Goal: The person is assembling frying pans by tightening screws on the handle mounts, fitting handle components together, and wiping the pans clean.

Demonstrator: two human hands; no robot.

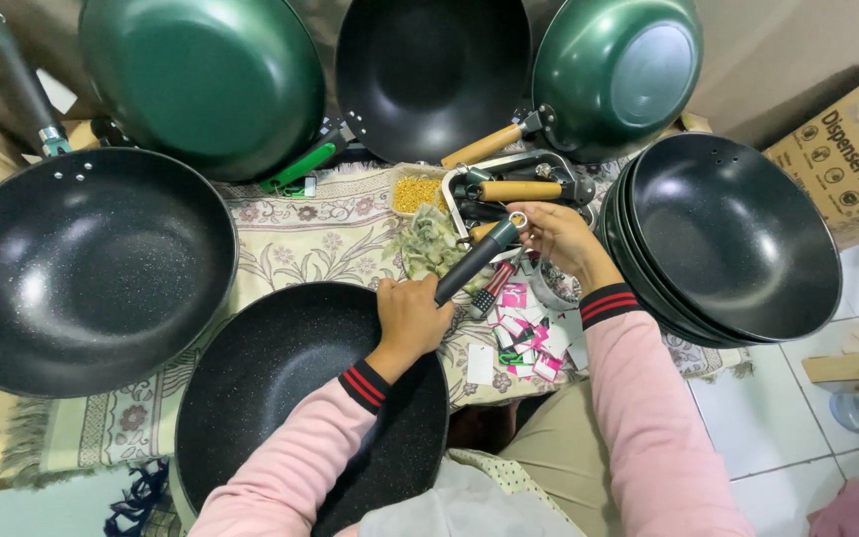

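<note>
Left hand point(412, 316) closed tight around the base of a dark handle point(477, 259), at the rim of a speckled black wok point(280, 398) lying at six o'clock. Right hand point(559, 239) pinching the handle's ringed tip, fingers point(529, 221) curled, thumb hidden. Wok's near edge covered by pink sleeves. Hard to make out: small metal parts behind the right hand, and a clutter of pink and white tags point(524, 338) under the wrists. Stack of empty black woks point(733, 239) at three o'clock; another black wok point(86, 268), empty, at nine. Small tray of yellow bits point(416, 194) at twelve.
</note>
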